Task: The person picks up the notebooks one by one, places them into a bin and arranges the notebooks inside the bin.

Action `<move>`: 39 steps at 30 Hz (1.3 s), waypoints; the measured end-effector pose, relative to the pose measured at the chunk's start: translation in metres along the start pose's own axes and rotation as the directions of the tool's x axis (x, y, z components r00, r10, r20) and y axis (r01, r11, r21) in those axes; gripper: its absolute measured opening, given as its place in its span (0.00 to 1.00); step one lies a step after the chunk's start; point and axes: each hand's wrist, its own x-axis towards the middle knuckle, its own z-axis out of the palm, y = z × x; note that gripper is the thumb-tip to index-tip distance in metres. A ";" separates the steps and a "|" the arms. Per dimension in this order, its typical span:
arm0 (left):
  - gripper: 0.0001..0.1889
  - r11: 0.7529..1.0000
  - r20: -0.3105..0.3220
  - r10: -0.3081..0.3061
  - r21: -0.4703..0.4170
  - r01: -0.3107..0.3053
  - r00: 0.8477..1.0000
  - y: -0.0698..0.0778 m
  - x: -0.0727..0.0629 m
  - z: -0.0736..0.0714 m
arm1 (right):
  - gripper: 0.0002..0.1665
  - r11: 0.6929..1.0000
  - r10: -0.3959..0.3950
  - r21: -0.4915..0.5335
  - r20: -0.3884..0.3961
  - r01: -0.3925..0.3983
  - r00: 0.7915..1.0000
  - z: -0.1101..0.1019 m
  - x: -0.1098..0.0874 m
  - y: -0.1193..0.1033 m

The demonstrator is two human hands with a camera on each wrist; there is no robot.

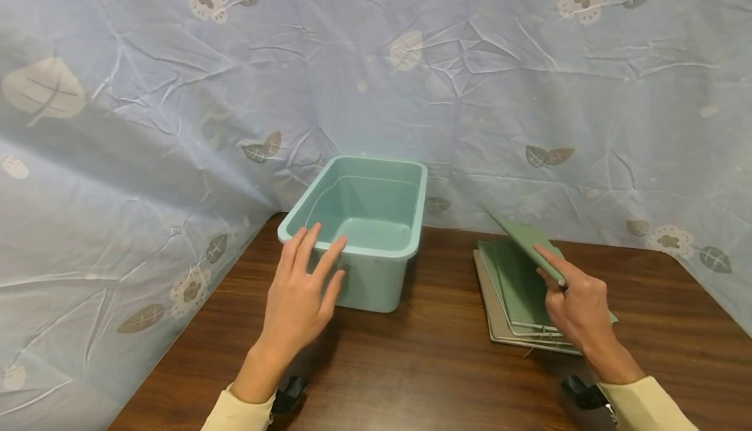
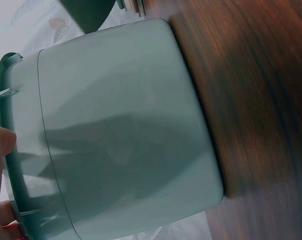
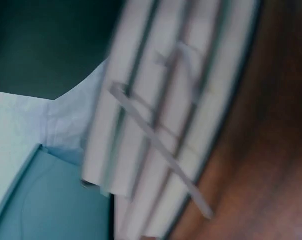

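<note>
A light teal plastic bin (image 1: pixel 376 284) stands on the table at centre, its inside bare. My left hand (image 1: pixel 298 303) is at the bin's near left rim, fingers spread and loosely bent; the left wrist view shows the thumb (image 2: pixel 6 140) beside that rim. With thumb and fingers, my right hand (image 1: pixel 578 303) pinches a thin green book (image 1: pixel 529 245) by its near edge, tilted up over a stack of books (image 1: pixel 517 294). Page edges (image 3: pixel 161 115) of the stack, with thin ribbon markers, show blurred in the right wrist view.
The brown wood-grain table (image 1: pixel 435 366) runs under everything. Behind and to the left hangs a pale blue curtain (image 1: pixel 470 104) with leaf and flower prints, close to the bin's far side. Bare tabletop lies between the bin and the stack.
</note>
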 end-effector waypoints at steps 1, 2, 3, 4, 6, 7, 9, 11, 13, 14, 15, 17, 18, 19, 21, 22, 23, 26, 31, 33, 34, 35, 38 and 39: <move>0.27 1.000 0.007 -0.004 0.001 0.004 1.000 0.000 0.000 0.000 | 0.31 1.000 -0.013 -0.010 -0.011 0.013 1.000 -0.002 0.003 0.000; 0.27 1.000 0.013 -0.006 0.003 0.006 1.000 0.000 0.000 0.000 | 0.31 1.000 -0.019 -0.019 -0.017 0.019 1.000 -0.004 0.006 -0.001; 0.27 1.000 0.013 -0.005 0.004 0.005 1.000 0.000 0.000 0.000 | 0.30 1.000 -0.019 -0.022 -0.021 0.018 1.000 -0.006 0.009 -0.001; 0.27 1.000 0.010 -0.002 0.006 0.002 1.000 0.000 0.000 0.000 | 0.30 0.999 -0.018 -0.027 -0.023 0.017 1.000 -0.009 0.012 -0.002; 0.27 1.000 -0.013 0.009 0.004 -0.009 1.000 0.000 0.000 0.001 | 0.30 0.999 -0.027 -0.029 -0.028 0.026 0.999 -0.014 0.020 -0.001; 0.26 1.000 -0.022 0.015 0.003 -0.015 1.000 -0.001 0.000 0.001 | 0.30 0.999 -0.038 -0.035 -0.032 0.037 0.999 -0.017 0.023 -0.001; 0.26 1.000 -0.035 0.022 0.003 -0.022 0.999 -0.001 0.000 0.002 | 0.30 0.998 -0.054 -0.041 -0.036 0.053 0.998 -0.021 0.031 0.000; 0.25 1.000 -0.040 0.024 0.003 -0.024 0.999 -0.001 0.000 0.001 | 0.31 0.997 -0.068 -0.042 -0.044 0.066 0.997 -0.025 0.038 0.001; 0.25 1.000 -0.038 0.026 0.003 -0.026 0.999 -0.002 0.000 0.001 | 0.31 0.997 -0.071 -0.043 -0.052 0.069 0.996 -0.027 0.044 0.001; 0.25 1.000 -0.036 0.026 0.003 -0.026 0.999 -0.001 0.001 0.001 | 0.32 0.997 -0.064 -0.039 -0.053 0.062 0.997 -0.028 0.047 0.001; 0.25 1.000 -0.036 0.026 0.002 -0.026 0.999 -0.001 0.001 0.001 | 0.32 0.998 -0.056 -0.032 -0.052 0.055 0.997 -0.029 0.049 0.001; 0.27 1.000 -0.036 0.027 0.000 -0.027 0.999 -0.001 0.001 0.000 | 0.32 0.999 -0.040 -0.021 -0.051 0.039 0.998 -0.032 0.054 -0.001; 0.27 1.000 -0.035 0.025 -0.001 -0.025 0.999 -0.001 0.001 0.000 | 0.31 0.999 -0.035 -0.018 -0.050 0.034 0.998 -0.033 0.057 -0.002; 0.28 1.000 -0.033 0.023 -0.002 -0.023 0.999 0.000 0.001 0.000 | 0.30 0.999 -0.032 -0.014 -0.050 0.031 0.998 -0.035 0.059 -0.003; 0.29 1.000 -0.038 0.022 -0.003 -0.022 0.999 0.000 0.001 0.000 | 0.28 0.999 -0.037 -0.008 -0.046 0.037 0.998 -0.039 0.066 -0.005; 0.29 1.000 -0.039 0.020 -0.003 -0.020 0.999 0.000 0.001 0.000 | 0.27 0.999 -0.050 -0.013 -0.050 0.049 0.998 -0.041 0.070 -0.006; 0.30 1.000 -0.039 0.018 -0.002 -0.018 0.999 0.000 0.001 0.000 | 0.26 0.998 -0.060 -0.023 -0.053 0.059 0.997 -0.043 0.075 -0.007; 0.30 1.000 -0.052 0.023 -0.005 -0.023 0.998 0.000 0.001 0.000 | 0.26 0.994 -0.097 -0.054 -0.057 0.094 0.994 -0.051 0.088 -0.011; 0.31 1.000 -0.045 0.020 -0.013 -0.020 0.999 0.001 0.001 -0.001 | 0.26 0.989 -0.131 -0.078 -0.065 0.126 0.989 -0.063 0.110 -0.019; 0.31 1.000 -0.043 0.020 -0.015 -0.020 0.999 0.001 0.001 -0.001 | 0.25 0.987 -0.141 -0.082 -0.072 0.135 0.987 -0.069 0.118 -0.023; 0.31 1.000 -0.043 0.020 -0.016 -0.020 0.999 0.001 0.001 -0.001 | 0.25 0.986 -0.148 -0.085 -0.074 0.142 0.986 -0.071 0.122 -0.024; 0.31 1.000 -0.046 0.022 -0.017 -0.023 0.999 0.001 0.001 -0.001 | 0.24 0.985 -0.157 -0.087 -0.077 0.150 0.985 -0.073 0.126 -0.026; 0.31 1.000 -0.052 0.024 -0.015 -0.025 0.998 0.000 0.001 -0.002 | 0.24 0.985 -0.161 -0.073 -0.079 0.156 0.984 -0.078 0.136 -0.033; 0.31 1.000 -0.053 0.024 -0.015 -0.025 0.998 0.000 0.000 -0.003 | 0.24 0.985 -0.162 -0.069 -0.080 0.157 0.984 -0.079 0.140 -0.036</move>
